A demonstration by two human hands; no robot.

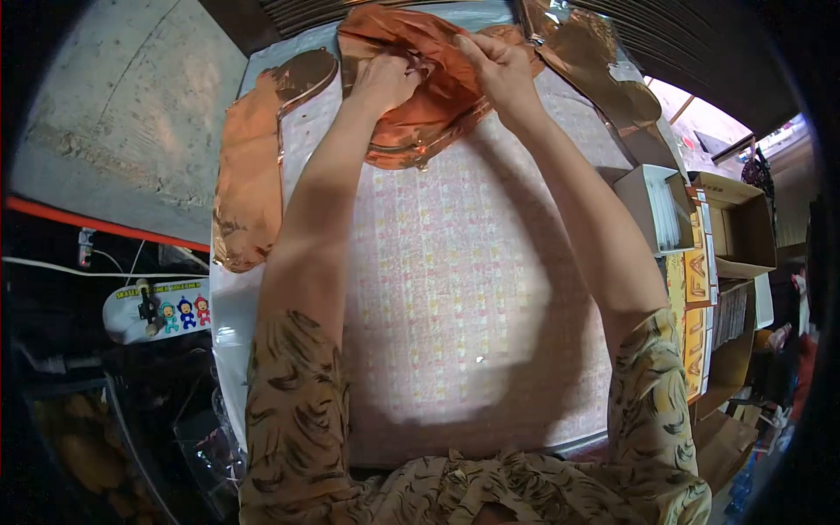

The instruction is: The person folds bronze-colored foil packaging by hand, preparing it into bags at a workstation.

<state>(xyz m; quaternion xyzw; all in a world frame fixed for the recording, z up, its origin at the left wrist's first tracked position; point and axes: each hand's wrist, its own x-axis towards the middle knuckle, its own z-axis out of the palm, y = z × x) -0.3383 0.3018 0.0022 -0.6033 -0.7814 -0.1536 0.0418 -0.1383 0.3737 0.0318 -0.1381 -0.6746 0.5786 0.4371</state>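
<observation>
A crumpled copper-coloured foil balloon (pixel 433 114) lies at the far end of the table, with its rounded, seamed edge toward me. My left hand (pixel 385 83) is closed on its folds, the fingertips partly hidden in the foil. At the balloon's right side, my right hand (pixel 499 70) pinches the upper edge between thumb and fingers. Both arms are stretched far forward over the table. Another flat copper foil piece (pixel 254 162) lies left of my left forearm. A darker bronze foil piece (pixel 604 74) rests beyond my right hand.
The table has a pale checked cloth (pixel 437 289). On the right stand a white box (pixel 654 206) of thin sheets and an open cardboard box (pixel 735 223). A concrete block (pixel 122 105) borders the left side, with a skateboard (pixel 157 311) below it.
</observation>
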